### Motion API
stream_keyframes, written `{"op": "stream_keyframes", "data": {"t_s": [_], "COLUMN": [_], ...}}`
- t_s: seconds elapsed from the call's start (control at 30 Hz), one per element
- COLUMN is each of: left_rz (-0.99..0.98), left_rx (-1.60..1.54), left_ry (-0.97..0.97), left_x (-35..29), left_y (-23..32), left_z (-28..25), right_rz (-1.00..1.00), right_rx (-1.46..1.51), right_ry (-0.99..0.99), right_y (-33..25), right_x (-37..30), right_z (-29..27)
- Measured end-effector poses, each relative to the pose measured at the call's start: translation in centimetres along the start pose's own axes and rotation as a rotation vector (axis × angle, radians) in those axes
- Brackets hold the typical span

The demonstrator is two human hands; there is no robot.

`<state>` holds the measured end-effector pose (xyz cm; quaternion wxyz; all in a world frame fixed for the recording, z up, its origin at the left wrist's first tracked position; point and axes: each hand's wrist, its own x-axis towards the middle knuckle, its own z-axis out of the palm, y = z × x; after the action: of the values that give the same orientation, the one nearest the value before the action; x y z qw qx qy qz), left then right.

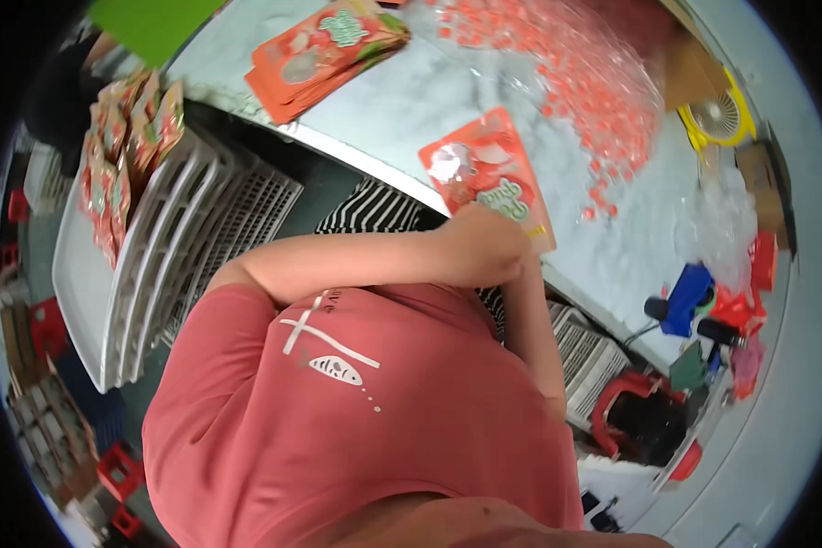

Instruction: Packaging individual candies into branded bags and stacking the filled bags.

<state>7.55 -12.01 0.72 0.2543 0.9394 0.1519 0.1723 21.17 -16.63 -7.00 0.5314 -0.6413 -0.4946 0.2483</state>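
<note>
An orange-red printed pouch [511, 146] with a clear window lies near the front edge of the white table. My left hand [484, 245] reaches across from the left, its fingers curled closed at the pouch's near end. My right hand [526, 267] is close against it, mostly covered by the left, so its fingers do not show. Beyond the pouch, a large heap of small orange-red pieces [603, 119] lies partly in and under clear plastic, with several loose ones at its near end. A stack of flat, similar pouches [315, 59] rests at the far left of the table.
On the left, a stack of white plastic trays [146, 265] stands beside the table, with filled pouches [123, 164] on top. A yellow fan [717, 114], crumpled clear plastic [717, 219] and a blue object [688, 299] sit along the right. A green sheet [155, 27] is far left.
</note>
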Motion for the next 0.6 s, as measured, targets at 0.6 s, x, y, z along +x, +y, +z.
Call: {"op": "stream_keyframes", "data": {"t_s": [0.6], "left_rz": [0.270], "left_rx": [0.133], "left_ry": [0.196], "left_x": [-5.3], "left_y": [-5.8], "left_z": [-4.6], "right_rz": [0.010], "right_rx": [0.244], "right_ry": [-0.522], "right_y": [-3.1], "right_x": [-1.5], "right_z": [2.9]}}
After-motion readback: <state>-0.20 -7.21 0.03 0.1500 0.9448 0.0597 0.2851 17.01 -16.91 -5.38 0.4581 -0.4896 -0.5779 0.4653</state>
